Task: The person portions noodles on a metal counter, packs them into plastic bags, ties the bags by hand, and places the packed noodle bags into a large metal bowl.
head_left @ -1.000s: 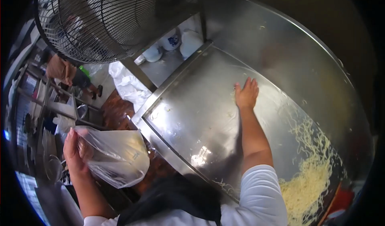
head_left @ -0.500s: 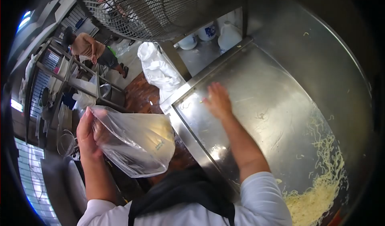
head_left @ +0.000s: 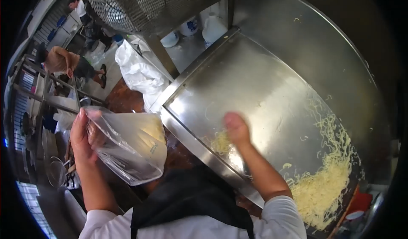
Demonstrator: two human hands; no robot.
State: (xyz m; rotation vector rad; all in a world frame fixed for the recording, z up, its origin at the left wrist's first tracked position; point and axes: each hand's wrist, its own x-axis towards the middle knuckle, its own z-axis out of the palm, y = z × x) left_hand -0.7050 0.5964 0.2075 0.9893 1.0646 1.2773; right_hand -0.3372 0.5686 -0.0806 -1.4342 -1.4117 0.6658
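A clear plastic bag (head_left: 127, 154) with pale yellow noodles (head_left: 151, 141) in its lower part hangs from my left hand (head_left: 85, 133), whose fingers are closed on the bag's top edge. Printing shows on the side of the bag. Over the steel worktop (head_left: 259, 77), my right hand (head_left: 237, 128) is smeared by motion, and its fingers cannot be made out. Right beside it, near the worktop's raised front edge, lies a small clump of noodles (head_left: 221, 143). A large heap of noodles (head_left: 323, 192) spreads at the lower right of the worktop, with loose strands trailing upward.
A fan (head_left: 127, 5) in a wire cage overhangs the top. White jugs (head_left: 213, 29) stand on a shelf behind the worktop, and a white sack (head_left: 138, 71) sits at its left. Two people, one in a tan shirt (head_left: 61, 60), are farther back. Something red (head_left: 360, 201) lies at lower right.
My right hand has swept back toward me along the worktop, and a small noodle clump now shows beside it. The view has turned to the right. My left hand still grips the bag.
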